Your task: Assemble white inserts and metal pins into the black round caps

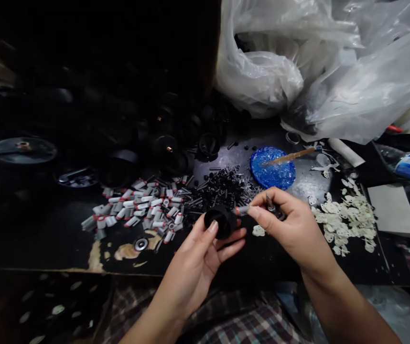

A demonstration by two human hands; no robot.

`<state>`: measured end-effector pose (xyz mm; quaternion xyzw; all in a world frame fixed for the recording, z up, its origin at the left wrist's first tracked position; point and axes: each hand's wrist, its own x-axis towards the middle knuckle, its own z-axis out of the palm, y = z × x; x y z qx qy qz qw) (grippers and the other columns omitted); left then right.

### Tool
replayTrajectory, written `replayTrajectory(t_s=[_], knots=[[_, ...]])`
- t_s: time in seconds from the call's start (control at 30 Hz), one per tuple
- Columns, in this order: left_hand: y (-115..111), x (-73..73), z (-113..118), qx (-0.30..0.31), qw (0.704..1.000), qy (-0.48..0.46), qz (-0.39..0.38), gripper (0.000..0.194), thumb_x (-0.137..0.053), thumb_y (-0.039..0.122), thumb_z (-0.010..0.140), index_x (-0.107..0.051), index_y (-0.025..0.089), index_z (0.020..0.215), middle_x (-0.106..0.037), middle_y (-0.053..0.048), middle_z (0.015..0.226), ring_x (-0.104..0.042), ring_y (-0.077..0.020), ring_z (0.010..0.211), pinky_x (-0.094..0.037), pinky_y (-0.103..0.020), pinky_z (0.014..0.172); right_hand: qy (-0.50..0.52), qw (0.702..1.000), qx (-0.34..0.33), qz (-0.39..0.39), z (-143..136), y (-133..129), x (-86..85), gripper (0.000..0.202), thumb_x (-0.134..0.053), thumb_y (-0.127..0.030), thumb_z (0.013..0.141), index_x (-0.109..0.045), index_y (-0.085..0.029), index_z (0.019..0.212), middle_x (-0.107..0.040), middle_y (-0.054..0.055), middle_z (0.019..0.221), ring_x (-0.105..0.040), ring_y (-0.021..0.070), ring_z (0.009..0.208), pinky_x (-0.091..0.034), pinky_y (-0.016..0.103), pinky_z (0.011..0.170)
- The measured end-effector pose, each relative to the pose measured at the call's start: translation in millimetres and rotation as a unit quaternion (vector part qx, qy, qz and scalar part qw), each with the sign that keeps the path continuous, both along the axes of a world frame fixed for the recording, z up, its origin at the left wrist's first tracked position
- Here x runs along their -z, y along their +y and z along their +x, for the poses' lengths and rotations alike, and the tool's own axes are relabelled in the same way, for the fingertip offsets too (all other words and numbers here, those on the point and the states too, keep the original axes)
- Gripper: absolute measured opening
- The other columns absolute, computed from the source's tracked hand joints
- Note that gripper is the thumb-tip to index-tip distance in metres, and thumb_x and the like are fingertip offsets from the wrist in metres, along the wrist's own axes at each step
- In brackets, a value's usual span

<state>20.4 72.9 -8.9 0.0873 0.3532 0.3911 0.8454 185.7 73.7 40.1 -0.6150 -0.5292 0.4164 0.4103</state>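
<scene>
My left hand [201, 248] grips a black round plastic cup-shaped part [221, 222], its open side tilted toward me. Between the thumb and fingers of my right hand [287, 220] is a small grey cylinder with an orange-red ring [241, 210], its ringed end at the side of the black part. The same hand also holds a dark pointed tool [271, 203], mostly hidden by the fingers. Beyond both hands lies a heap of small springs and dark pins [222, 191]. To its left is a pile of similar grey cylinders [144, 203].
A blue lid [272, 167] with a brown stick [291, 156] across it lies behind my hands. Cream-coloured flat pieces [348, 215] are heaped at the right. Clear plastic bags [334, 71] bulge over the back, and a metal ring [141, 244] sits near the front edge.
</scene>
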Motion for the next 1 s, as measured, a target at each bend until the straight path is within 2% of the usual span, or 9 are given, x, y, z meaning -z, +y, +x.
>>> replayTrajectory(t_s=[0.17, 0.27, 0.4, 0.47, 0.63, 0.8, 0.9, 1.0], knots=[[-5, 2.5, -2, 0.016, 1.000, 0.005, 0.016, 0.015, -0.057, 0.025, 0.092, -0.067, 0.022, 0.103, -0.073, -0.005, 0.106, -0.071, -0.0219, 0.091, -0.058, -0.037, 0.084, -0.051, 0.999, -0.001, 0.010, -4, 0, -6.0, 0.005, -0.067, -0.022, 0.084, -0.064, -0.020, 0.080, -0.063, -0.005, 0.075, -0.057, 0.0071, 0.068, -0.044, 0.017, 0.064], [-10, 6.7, -6, 0.003, 0.989, 0.114, 0.098, 0.020, -0.058, 0.033, 0.091, -0.063, 0.027, 0.109, -0.070, -0.003, 0.112, -0.068, -0.0207, 0.098, -0.055, -0.033, 0.087, -0.078, 0.997, -0.021, 0.005, -5, -2, -8.9, 0.005, -0.067, -0.021, 0.083, -0.064, -0.019, 0.080, -0.061, -0.005, 0.073, -0.055, 0.0076, 0.067, -0.043, 0.018, 0.061], [-14, 11.0, -14, 0.018, 0.913, 0.320, 0.251, 0.022, -0.058, 0.037, 0.091, -0.061, 0.033, 0.113, -0.064, 0.001, 0.118, -0.060, -0.0184, 0.110, -0.048, -0.026, 0.091, -0.143, 0.988, -0.049, 0.020, -6, -7, -10.5, 0.003, -0.068, -0.019, 0.082, -0.065, -0.020, 0.082, -0.060, -0.005, 0.075, -0.056, 0.0088, 0.070, -0.042, 0.022, 0.065], [-14, 11.2, -16, 0.027, 0.895, 0.354, 0.272, 0.022, -0.057, 0.037, 0.091, -0.061, 0.033, 0.113, -0.063, 0.001, 0.120, -0.059, -0.0186, 0.109, -0.046, -0.026, 0.091, -0.176, 0.982, -0.052, 0.039, -6, -10, -10.1, 0.004, -0.068, -0.019, 0.083, -0.064, -0.020, 0.083, -0.060, -0.005, 0.075, -0.056, 0.0093, 0.072, -0.040, 0.025, 0.069], [-15, 9.0, -15, 0.043, 0.946, 0.250, 0.204, 0.023, -0.060, 0.040, 0.089, -0.062, 0.032, 0.110, -0.064, -0.001, 0.114, -0.060, -0.0225, 0.107, -0.046, -0.033, 0.094, -0.183, 0.974, -0.080, 0.105, -5, -13, -7.7, 0.002, -0.066, -0.020, 0.087, -0.064, -0.019, 0.088, -0.063, -0.004, 0.080, -0.056, 0.0104, 0.076, -0.039, 0.028, 0.075], [-17, 5.2, -12, 0.041, 0.972, 0.185, 0.142, 0.022, -0.065, 0.038, 0.085, -0.066, 0.031, 0.106, -0.064, -0.001, 0.111, -0.061, -0.0221, 0.102, -0.051, -0.030, 0.084, -0.163, 0.979, -0.092, 0.085, -2, -18, -8.8, 0.002, -0.067, -0.022, 0.087, -0.066, -0.020, 0.088, -0.066, -0.003, 0.080, -0.058, 0.0110, 0.077, -0.040, 0.029, 0.075], [-19, 4.9, -15, 0.054, 0.981, 0.155, 0.107, 0.021, -0.067, 0.037, 0.084, -0.068, 0.031, 0.103, -0.066, -0.001, 0.107, -0.062, -0.0203, 0.098, -0.051, -0.026, 0.080, -0.104, 0.988, -0.112, 0.014, 4, -20, -10.5, 0.018, -0.073, -0.032, 0.083, -0.070, -0.022, 0.097, -0.066, -0.002, 0.085, -0.060, 0.0127, 0.080, -0.043, 0.027, 0.076], [-23, 6.3, -22, 0.070, 0.982, 0.152, 0.092, 0.020, -0.069, 0.037, 0.081, -0.070, 0.030, 0.100, -0.067, -0.002, 0.106, -0.062, -0.0208, 0.099, -0.049, -0.024, 0.080, 0.030, 0.978, -0.178, -0.105, 9, -19, -9.2, 0.023, -0.067, -0.039, 0.086, -0.072, -0.022, 0.101, -0.068, 0.000, 0.084, -0.062, 0.0134, 0.078, -0.047, 0.025, 0.072]])
